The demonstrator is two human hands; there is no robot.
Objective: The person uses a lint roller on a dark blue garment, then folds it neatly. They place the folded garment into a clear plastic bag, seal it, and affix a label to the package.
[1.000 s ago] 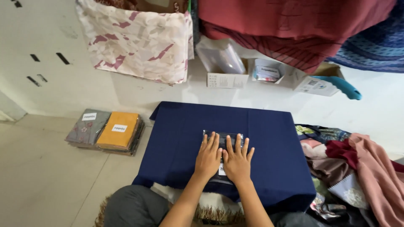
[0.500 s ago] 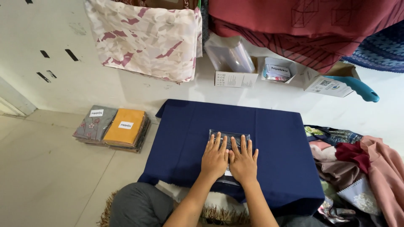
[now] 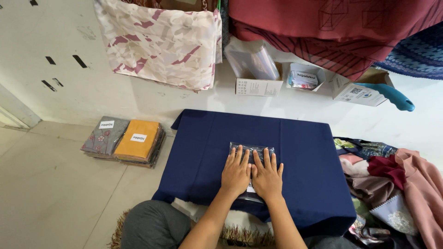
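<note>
Seen from above, a seated person presses both hands flat, side by side, on a clear plastic packet [image 3: 251, 157] holding dark folded fabric. The packet lies at the centre of a navy cloth [image 3: 295, 152] spread over a low surface. The left hand [image 3: 236, 171] and right hand [image 3: 267, 176] are spread with straight fingers, palms down, gripping nothing.

The packet looks light, thin and soft, with a slick film that would probably slide under the palms; its edges, at 12 o'clock beyond the fingertips, seem the best place to pinch it.

At 9 o'clock on the floor sits a stack of packets [image 3: 124, 140], grey and orange on top. At 12 o'clock, small boxes [image 3: 258, 85] stand against the wall under hanging fabrics [image 3: 161, 44]. At 3 o'clock lies a heap of loose cloth [image 3: 392, 184].
</note>
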